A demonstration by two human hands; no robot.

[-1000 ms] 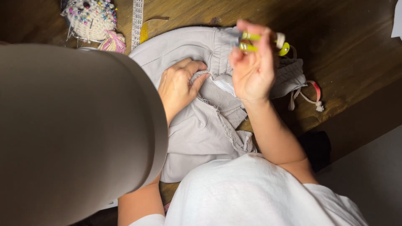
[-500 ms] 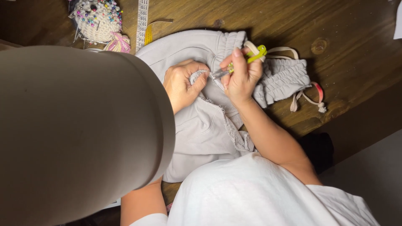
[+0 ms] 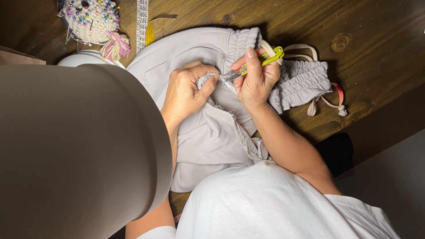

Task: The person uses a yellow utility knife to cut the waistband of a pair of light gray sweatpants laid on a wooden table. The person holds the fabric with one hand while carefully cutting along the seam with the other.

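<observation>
Right hand: the right hand is closed around small yellow-green snips, the metal tip pointing left at a raised seam of the grey garment.
Left hand: the left hand pinches a fold of the garment between thumb and fingers, just beside the snips' tip; the two hands nearly touch.
Garment: it lies on the wooden worktop, spread from the far middle toward the near edge, where it runs under the person's white shirt. Its gathered waistband bunches right of the right hand, with a cream drawstring trailing toward the right edge.
Left side: a large beige lampshade covers the near left corner, close against the left forearm.
Far left corner: a crocheted pincushion stuck with coloured pins, with a tape measure just beside it.
Open room: bare wood shows along the far edge and far right corner.
</observation>
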